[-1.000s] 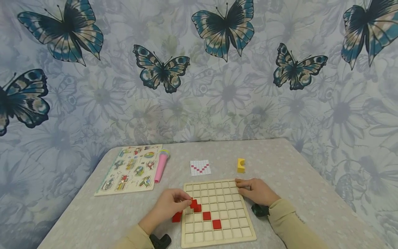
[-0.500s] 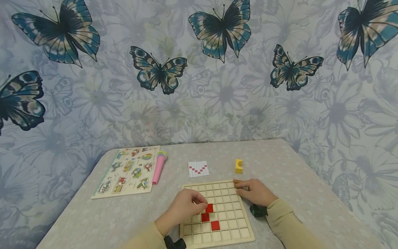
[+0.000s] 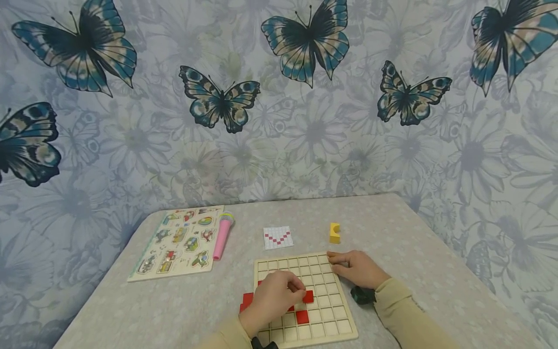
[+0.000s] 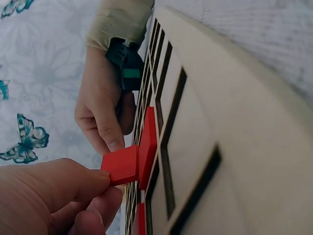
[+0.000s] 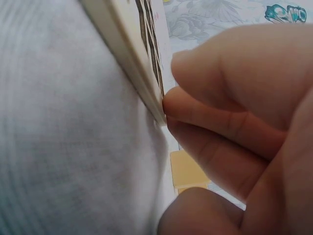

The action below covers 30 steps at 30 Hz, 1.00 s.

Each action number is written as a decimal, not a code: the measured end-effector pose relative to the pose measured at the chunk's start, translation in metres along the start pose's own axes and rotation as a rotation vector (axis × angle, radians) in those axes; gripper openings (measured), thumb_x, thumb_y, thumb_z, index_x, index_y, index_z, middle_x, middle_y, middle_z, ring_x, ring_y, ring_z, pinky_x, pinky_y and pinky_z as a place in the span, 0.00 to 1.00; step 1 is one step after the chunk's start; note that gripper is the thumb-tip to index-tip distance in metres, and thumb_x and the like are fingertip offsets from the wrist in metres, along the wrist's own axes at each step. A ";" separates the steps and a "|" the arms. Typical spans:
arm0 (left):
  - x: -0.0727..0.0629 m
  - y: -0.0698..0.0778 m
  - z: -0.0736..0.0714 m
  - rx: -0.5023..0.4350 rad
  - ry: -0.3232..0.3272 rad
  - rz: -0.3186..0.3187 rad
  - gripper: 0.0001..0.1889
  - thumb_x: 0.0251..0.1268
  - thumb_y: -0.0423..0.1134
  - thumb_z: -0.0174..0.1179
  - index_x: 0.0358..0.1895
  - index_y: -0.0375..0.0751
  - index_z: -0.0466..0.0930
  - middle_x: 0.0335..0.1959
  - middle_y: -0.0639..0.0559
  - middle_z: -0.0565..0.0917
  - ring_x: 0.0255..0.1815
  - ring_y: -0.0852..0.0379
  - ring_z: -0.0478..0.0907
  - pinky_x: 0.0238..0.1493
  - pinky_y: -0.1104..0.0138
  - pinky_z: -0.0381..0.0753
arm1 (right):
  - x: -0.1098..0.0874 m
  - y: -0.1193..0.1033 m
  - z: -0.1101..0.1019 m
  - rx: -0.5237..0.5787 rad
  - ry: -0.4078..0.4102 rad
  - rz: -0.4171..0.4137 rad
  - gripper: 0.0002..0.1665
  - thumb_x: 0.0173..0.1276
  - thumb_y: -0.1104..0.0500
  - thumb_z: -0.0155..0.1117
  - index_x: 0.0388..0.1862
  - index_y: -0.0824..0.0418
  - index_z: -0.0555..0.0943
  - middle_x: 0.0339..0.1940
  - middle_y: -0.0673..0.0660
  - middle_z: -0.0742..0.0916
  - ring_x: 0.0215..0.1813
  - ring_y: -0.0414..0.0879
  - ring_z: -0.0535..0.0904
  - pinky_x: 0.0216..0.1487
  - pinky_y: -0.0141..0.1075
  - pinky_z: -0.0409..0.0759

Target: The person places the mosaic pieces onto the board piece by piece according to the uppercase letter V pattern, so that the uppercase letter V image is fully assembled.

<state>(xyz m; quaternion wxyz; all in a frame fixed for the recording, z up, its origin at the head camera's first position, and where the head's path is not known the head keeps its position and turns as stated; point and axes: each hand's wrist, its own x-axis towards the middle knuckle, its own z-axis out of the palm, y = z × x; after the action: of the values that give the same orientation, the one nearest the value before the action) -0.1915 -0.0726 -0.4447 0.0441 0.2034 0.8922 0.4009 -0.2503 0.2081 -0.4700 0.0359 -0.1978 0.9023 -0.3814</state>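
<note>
Pinching a red tile [image 4: 120, 165] between thumb and finger, your left hand [image 3: 276, 295] holds it over the wooden grid board [image 3: 331, 312] — near another red square [image 3: 302, 317] lying there — while your right hand [image 3: 358, 270] rests loosely extended fingers against the board's far right corner.

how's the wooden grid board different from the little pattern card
The wooden grid board is much larger than the pattern card. The board is pale wood bearing red tiles; the card is white with pinkish-red squares on its face. The right hand touches the board, while the card lies untouched. Both show a grid of squares.
</note>
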 end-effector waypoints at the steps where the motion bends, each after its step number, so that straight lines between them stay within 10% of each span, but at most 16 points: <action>1: 0.000 0.000 0.002 -0.014 -0.007 -0.004 0.03 0.64 0.41 0.70 0.32 0.54 0.87 0.25 0.66 0.84 0.23 0.68 0.78 0.24 0.68 0.74 | 0.000 0.000 0.000 0.002 -0.002 -0.001 0.20 0.76 0.53 0.65 0.62 0.59 0.85 0.70 0.52 0.82 0.71 0.55 0.77 0.69 0.54 0.74; 30: 0.001 -0.002 0.013 0.117 0.003 0.070 0.05 0.61 0.46 0.73 0.29 0.61 0.88 0.23 0.74 0.81 0.25 0.74 0.74 0.26 0.72 0.72 | 0.000 -0.001 -0.001 -0.014 0.008 -0.005 0.19 0.76 0.53 0.65 0.61 0.58 0.85 0.68 0.52 0.83 0.71 0.54 0.77 0.69 0.55 0.74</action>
<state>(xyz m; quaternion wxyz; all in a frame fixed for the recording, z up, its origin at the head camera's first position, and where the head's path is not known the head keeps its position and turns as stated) -0.1894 -0.0644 -0.4548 0.0165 0.2362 0.9064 0.3499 -0.2503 0.2076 -0.4687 0.0299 -0.1989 0.9046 -0.3758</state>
